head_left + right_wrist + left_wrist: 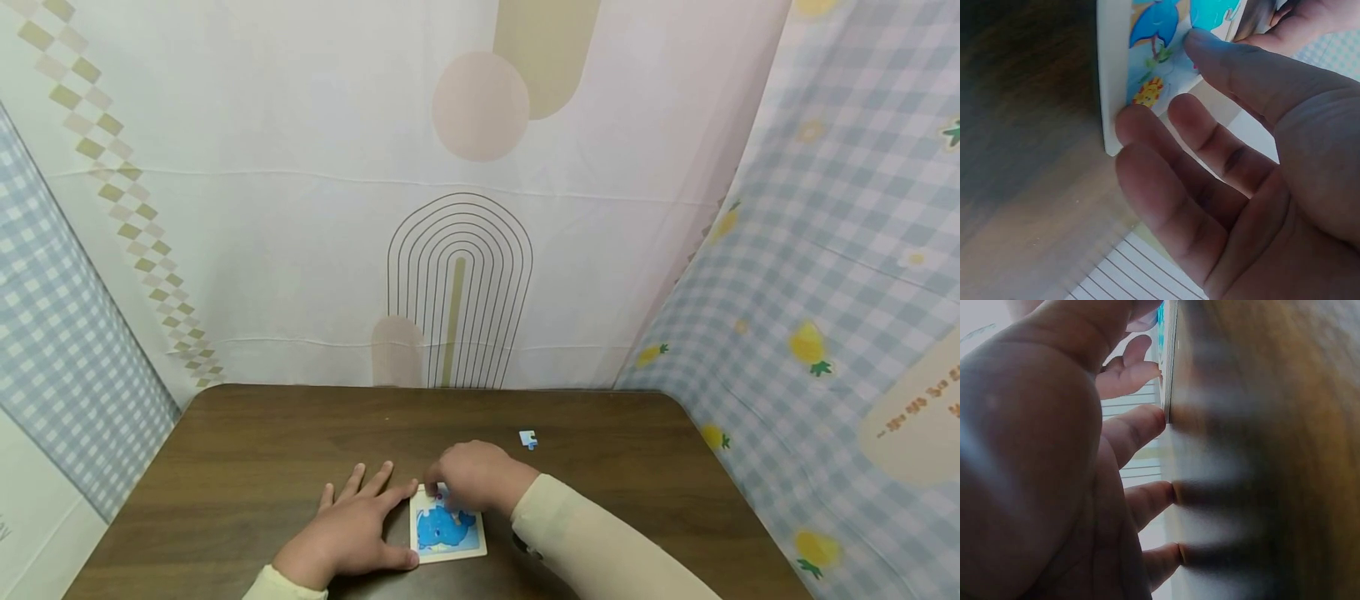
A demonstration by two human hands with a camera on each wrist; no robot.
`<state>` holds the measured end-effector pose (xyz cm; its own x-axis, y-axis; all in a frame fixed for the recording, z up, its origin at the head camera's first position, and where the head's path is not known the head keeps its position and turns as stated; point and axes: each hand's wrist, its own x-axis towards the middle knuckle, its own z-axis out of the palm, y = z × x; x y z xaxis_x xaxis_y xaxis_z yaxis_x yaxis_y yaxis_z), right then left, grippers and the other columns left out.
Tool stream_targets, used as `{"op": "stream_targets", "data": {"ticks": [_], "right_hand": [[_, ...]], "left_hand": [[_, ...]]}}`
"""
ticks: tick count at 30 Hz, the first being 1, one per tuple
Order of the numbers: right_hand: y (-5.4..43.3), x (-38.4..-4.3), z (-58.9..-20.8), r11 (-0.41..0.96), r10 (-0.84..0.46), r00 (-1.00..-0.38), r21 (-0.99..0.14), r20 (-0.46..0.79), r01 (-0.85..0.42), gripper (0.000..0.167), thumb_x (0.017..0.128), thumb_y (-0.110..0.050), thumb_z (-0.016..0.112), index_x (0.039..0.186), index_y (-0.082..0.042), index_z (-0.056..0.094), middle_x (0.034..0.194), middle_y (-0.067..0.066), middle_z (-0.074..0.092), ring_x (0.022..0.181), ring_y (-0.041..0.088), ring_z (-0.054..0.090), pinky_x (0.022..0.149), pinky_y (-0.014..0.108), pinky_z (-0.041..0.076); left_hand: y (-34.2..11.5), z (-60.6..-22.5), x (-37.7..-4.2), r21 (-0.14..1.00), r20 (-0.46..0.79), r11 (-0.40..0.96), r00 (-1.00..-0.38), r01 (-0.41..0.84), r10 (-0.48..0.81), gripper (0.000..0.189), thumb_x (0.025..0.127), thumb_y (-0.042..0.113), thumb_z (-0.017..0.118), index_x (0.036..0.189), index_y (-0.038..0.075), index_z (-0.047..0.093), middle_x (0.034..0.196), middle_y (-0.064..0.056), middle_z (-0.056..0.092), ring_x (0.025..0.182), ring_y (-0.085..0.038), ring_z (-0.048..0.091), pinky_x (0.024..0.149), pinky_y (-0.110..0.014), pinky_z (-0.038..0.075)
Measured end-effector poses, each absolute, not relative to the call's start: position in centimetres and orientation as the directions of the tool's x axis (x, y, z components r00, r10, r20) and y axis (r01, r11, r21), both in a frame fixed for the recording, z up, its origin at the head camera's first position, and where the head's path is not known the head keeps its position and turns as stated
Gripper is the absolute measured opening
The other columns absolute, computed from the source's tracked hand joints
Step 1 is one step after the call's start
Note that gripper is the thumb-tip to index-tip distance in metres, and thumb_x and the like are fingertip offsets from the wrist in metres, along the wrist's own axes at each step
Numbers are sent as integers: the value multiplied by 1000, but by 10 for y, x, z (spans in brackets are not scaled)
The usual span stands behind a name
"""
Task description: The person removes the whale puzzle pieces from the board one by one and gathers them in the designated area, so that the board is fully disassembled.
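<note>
A small jigsaw puzzle (447, 532) with a blue whale picture lies on the table in a pale frame. The left hand (352, 533) rests flat on the table with its fingers spread. Its thumb and index fingertip touch the puzzle's left edge. Over the puzzle's far part is the right hand (476, 475), fingers pointing down and covering some of the picture. In the right wrist view, the thumb (1229, 62) touches the picture while the other visible fingers are bent loosely near the frame's edge, with no piece visible between them.
One loose puzzle piece (528, 439), light blue, lies on the brown table (285, 433) beyond the right hand. A patterned white cloth (300, 250) hangs behind the table, and a blue checked cloth (787, 275) hangs along the right side.
</note>
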<state>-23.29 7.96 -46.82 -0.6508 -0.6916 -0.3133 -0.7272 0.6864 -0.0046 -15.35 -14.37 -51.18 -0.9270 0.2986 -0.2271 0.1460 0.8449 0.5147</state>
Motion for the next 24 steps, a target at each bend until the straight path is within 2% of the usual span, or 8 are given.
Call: {"op": "stream_targets", "data": {"ticks": [3,9,13,24], "right_hand": [[77,-233,-467,697,-678,-656,-4,-332,-717,18,101,-26,86,113,-38,81,108,-17,77,93,4,67,89,36,64],[73,-235,-467,712,-649,-664,9,-373,-702,25,101,-26,86,119,-41,80,113,-16,75,96,5,65,93,38,64],[71,-236,-468,720,-636,-670,17,-383,-694,26,100,-26,87,118,-43,78,112,-15,72,93,7,63,91,38,64],[77,-228,-467,716,-668,-680,-11,-303,-698,29,101,-24,84,122,-43,79,118,-16,75,90,6,64,83,38,64]], "left_hand": [[-144,-511,-154,520,-228,842,-926,145,300,103,77,73,94,167,40,56,186,-11,31,171,-59,17,121,-95,11],[-144,-512,-153,518,-228,843,-927,144,299,102,77,73,94,166,40,57,186,-11,32,171,-59,17,122,-95,10],[-143,-512,-153,515,-225,844,-927,149,300,102,77,74,94,166,40,57,186,-11,32,171,-59,17,122,-95,11],[-143,-512,-155,512,-237,847,-925,141,297,103,77,74,93,167,41,56,186,-11,31,171,-58,16,122,-95,9]]}}
